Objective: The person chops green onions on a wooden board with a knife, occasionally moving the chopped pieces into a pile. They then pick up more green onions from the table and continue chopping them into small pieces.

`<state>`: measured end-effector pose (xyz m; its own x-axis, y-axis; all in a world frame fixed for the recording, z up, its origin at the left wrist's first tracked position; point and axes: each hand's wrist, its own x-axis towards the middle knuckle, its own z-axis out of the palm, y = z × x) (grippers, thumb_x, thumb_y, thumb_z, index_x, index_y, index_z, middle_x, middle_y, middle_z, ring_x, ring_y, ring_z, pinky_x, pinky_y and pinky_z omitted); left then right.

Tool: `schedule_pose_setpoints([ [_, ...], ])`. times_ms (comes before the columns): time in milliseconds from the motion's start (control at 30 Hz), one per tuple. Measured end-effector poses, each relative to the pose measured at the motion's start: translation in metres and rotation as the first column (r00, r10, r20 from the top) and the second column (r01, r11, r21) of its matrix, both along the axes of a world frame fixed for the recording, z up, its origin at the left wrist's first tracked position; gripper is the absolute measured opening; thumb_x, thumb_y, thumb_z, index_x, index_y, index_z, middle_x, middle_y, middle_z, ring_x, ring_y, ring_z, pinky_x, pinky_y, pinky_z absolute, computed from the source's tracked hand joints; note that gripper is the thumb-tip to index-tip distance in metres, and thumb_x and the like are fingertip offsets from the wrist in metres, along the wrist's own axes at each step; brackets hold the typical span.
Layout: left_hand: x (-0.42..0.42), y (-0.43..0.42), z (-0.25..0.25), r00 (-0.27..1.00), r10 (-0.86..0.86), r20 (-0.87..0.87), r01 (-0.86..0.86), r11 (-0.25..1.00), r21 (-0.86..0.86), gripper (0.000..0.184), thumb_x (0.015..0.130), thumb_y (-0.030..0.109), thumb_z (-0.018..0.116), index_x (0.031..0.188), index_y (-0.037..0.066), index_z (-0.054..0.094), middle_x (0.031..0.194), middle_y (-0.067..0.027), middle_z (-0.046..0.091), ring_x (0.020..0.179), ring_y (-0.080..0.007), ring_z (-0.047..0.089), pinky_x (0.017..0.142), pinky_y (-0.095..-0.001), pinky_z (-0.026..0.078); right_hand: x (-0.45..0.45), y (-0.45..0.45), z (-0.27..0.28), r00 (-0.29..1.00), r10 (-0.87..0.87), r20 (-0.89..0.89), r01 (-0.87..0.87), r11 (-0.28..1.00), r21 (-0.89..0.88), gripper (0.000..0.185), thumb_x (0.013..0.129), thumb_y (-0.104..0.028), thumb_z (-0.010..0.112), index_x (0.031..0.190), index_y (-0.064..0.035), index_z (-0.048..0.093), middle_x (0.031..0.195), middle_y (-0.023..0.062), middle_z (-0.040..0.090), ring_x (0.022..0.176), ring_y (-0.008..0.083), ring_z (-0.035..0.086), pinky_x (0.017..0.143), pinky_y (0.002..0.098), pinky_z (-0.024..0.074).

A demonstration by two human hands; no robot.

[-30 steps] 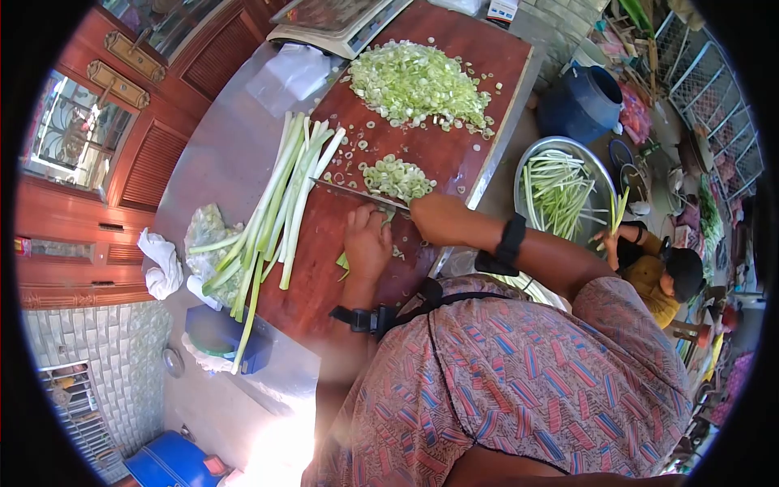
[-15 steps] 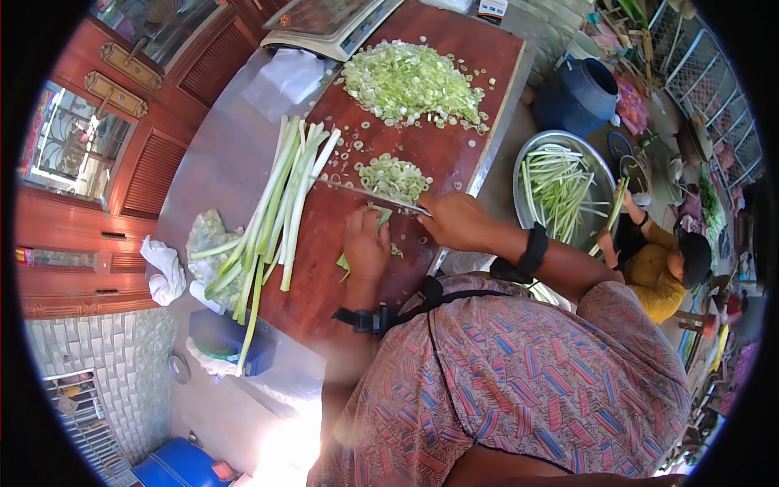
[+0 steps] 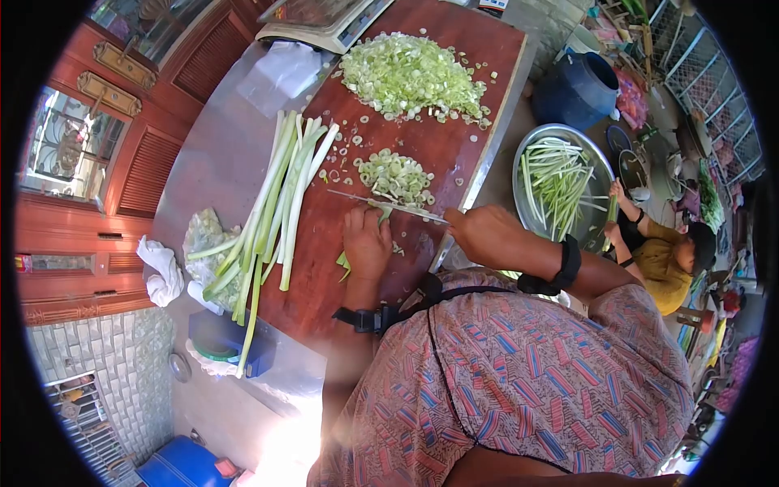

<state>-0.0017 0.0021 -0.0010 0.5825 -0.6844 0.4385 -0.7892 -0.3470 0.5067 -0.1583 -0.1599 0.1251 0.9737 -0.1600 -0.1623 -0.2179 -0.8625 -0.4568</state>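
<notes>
Across the red-brown board (image 3: 316,252) before me, the left hand's (image 3: 365,241) fingers pin down a green stalk piece (image 3: 383,214), while the right hand (image 3: 484,234) closes firmly around the handle of a knife (image 3: 418,213). Sliced rings (image 3: 398,177) lie just past the blade, a larger chopped heap (image 3: 410,77) farther off.
</notes>
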Motion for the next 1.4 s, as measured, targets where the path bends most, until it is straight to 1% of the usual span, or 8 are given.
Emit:
schedule_pose_setpoints([
  [400,-0.001,-0.002,0.000,0.999,0.024,0.029,-0.024,1.000,0.005,0.021,0.073,0.006,0.066,0.092,0.003,0.059,0.098,-0.0142,0.054,0.090,-0.0344,0.052,0.080,-0.0450,0.043,0.009,0.001,0.002,0.983,0.061,-0.171,-0.073,0.995,-0.063,0.021,0.080,-0.005,0.055,0.098,0.0053,0.053,0.069,0.0236,0.062,0.069,0.0424,0.064,0.059,0.0511,0.0490],
  [467,0.000,-0.002,0.000,0.999,0.028,0.028,-0.028,1.000,0.007,0.021,0.073,0.006,0.065,0.092,0.003,0.058,0.098,-0.0143,0.054,0.090,-0.0346,0.052,0.080,-0.0452,0.043,0.020,0.003,-0.003,0.983,0.063,-0.173,-0.061,0.998,0.019,0.022,0.078,-0.003,0.054,0.098,0.0057,0.053,0.072,0.0254,0.062,0.072,0.0424,0.064,0.061,0.0513,0.0495],
  [600,0.001,-0.002,0.003,1.000,-0.003,-0.025,0.003,1.000,-0.003,0.020,0.072,0.003,0.067,0.089,0.000,0.057,0.098,-0.0183,0.054,0.092,-0.0371,0.052,0.081,-0.0453,0.043,0.054,0.008,-0.049,0.991,0.076,-0.106,-0.073,0.997,0.036,0.020,0.079,-0.004,0.053,0.096,0.0056,0.053,0.074,0.0266,0.063,0.074,0.0423,0.065,0.061,0.0515,0.0496],
  [733,0.001,-0.001,0.000,0.999,0.008,-0.035,-0.008,1.000,-0.017,0.023,0.071,0.002,0.068,0.092,0.001,0.057,0.099,-0.0184,0.055,0.096,-0.0370,0.053,0.084,-0.0445,0.044,0.070,0.009,-0.063,0.999,-0.025,-0.044,0.027,0.998,0.049,0.020,0.079,-0.007,0.055,0.095,0.0052,0.054,0.075,0.0265,0.063,0.074,0.0428,0.064,0.062,0.0510,0.0497],
  [900,0.001,0.001,-0.002,0.999,0.014,-0.037,-0.015,0.999,-0.037,0.026,0.071,0.003,0.069,0.094,0.002,0.056,0.102,-0.0190,0.055,0.100,-0.0372,0.053,0.087,-0.0440,0.044,0.063,0.000,-0.057,0.990,-0.141,0.004,0.140,0.986,0.095,0.020,0.080,-0.008,0.054,0.095,0.0050,0.056,0.075,0.0263,0.063,0.074,0.0429,0.064,0.062,0.0500,0.0500],
  [967,-0.001,0.000,-0.002,0.999,0.017,-0.039,-0.019,0.999,-0.042,0.027,0.072,0.003,0.069,0.095,0.002,0.056,0.103,-0.0195,0.055,0.101,-0.0380,0.052,0.088,-0.0444,0.043,0.050,-0.001,-0.037,0.999,-0.054,-0.005,0.054,0.998,0.023,0.019,0.080,-0.009,0.054,0.093,0.0053,0.057,0.075,0.0254,0.063,0.072,0.0428,0.064,0.062,0.0497,0.0500],
  [1300,-0.002,0.000,-0.003,0.998,0.024,0.059,-0.024,1.000,0.008,0.019,0.075,0.008,0.067,0.090,0.002,0.058,0.098,-0.0174,0.053,0.092,-0.0377,0.050,0.081,-0.0459,0.042,0.011,0.004,-0.012,0.996,0.018,-0.085,-0.017,1.000,0.005,0.017,0.077,-0.004,0.054,0.091,0.0059,0.056,0.074,0.0256,0.064,0.072,0.0417,0.065,0.063,0.0496,0.0506],
  [1400,-0.002,-0.001,-0.002,0.999,0.022,0.050,-0.021,1.000,-0.003,0.018,0.075,0.007,0.067,0.089,0.002,0.058,0.097,-0.0174,0.053,0.091,-0.0377,0.050,0.080,-0.0463,0.042,0.010,0.003,-0.013,0.997,0.035,-0.067,-0.035,0.999,0.006,0.018,0.085,-0.011,0.054,0.094,0.0045,0.054,0.067,0.0254,0.061,0.066,0.0429,0.062,0.059,0.0504,0.0481],
])
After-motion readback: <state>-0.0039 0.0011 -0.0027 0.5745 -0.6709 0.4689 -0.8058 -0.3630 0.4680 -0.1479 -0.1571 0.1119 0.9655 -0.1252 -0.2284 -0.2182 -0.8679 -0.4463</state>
